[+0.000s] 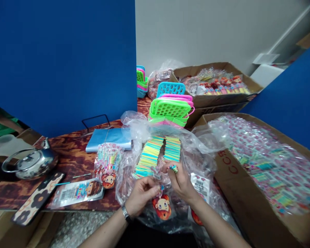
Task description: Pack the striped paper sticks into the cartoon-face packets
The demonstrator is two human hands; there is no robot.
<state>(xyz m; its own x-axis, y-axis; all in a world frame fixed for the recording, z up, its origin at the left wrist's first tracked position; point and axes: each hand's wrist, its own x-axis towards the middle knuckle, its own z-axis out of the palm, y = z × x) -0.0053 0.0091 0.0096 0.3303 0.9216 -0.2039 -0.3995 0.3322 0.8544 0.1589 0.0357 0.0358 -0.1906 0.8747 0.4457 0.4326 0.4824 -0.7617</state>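
My left hand point(142, 194) and my right hand point(179, 181) meet over a big clear plastic bag point(201, 144) holding rows of pastel coloured strips point(157, 153). Both hands pinch a small clear packet point(157, 175) with colourful bits, above a round cartoon face card point(162, 206). The right fingers also hold a small multicoloured piece point(173, 168). The left wrist wears a watch.
A bundle of packed toys point(107, 165) and a flat packet point(79, 192) lie on the brown table point(72, 151), with a metal kettle point(31, 163), a patterned phone case point(37, 201), blue sheets point(110, 137). Stacked plastic baskets point(170, 110) and open cardboard boxes point(260, 162) stand right.
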